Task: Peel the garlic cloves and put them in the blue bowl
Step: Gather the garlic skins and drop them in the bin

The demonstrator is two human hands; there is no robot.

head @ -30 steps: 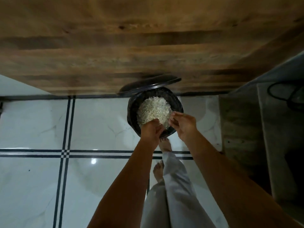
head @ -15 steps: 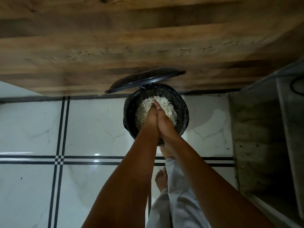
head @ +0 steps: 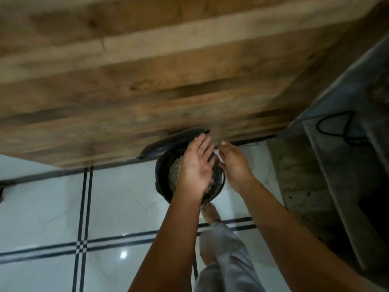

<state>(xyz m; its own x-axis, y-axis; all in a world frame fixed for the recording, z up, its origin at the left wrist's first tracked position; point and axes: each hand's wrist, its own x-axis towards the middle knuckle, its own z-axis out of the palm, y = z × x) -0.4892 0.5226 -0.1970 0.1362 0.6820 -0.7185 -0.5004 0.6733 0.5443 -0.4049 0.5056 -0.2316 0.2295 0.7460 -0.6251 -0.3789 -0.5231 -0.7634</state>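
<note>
Bin (head: pixel 160 174), black, holding peels (head: pixel 174 175), directly beneath both hands: left hand (head: pixel 196 165) flat-open over centre, right hand (head: pixel 233 165) relaxed, empty, at right rim.

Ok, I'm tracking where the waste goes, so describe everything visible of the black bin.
The black bin is round, seemingly plastic, standing on the white tiled floor beside the wooden cabinet front. Its lid is tipped up at the back. Pale papery scraps fill it. The left hand, palm open, and right hand hang over its mouth, hiding much of it; contact is unclear.
</note>
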